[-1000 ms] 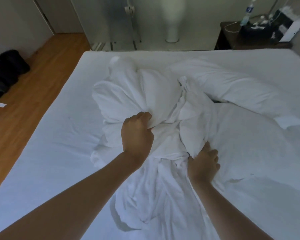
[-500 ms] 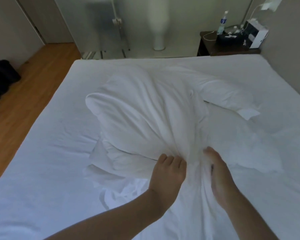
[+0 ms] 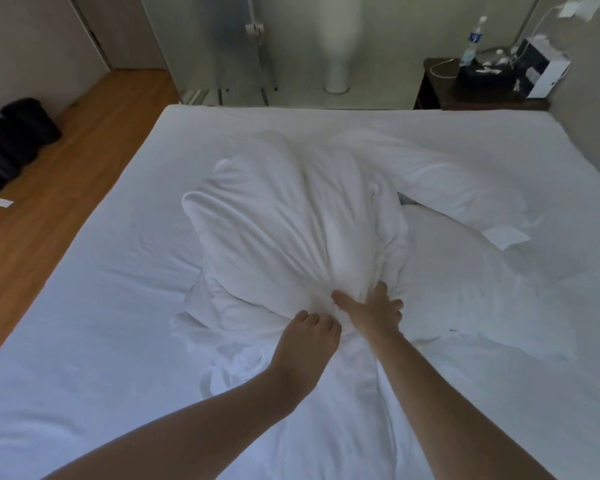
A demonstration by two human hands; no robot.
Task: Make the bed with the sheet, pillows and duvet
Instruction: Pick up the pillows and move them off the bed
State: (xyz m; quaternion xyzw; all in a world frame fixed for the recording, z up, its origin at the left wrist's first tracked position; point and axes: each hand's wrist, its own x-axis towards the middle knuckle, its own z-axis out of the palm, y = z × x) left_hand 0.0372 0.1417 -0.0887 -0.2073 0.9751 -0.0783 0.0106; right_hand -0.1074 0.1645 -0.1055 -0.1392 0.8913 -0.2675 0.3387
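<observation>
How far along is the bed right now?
Done: the sheet lies fairly flat over the mattress. In hand: the left hand and right hand both grip the gathered near end of a bunched white bundle mid-bed; pillow or duvet, I cannot tell. Left: a pillow lies askew to the right, and no duvet is spread yet.
</observation>
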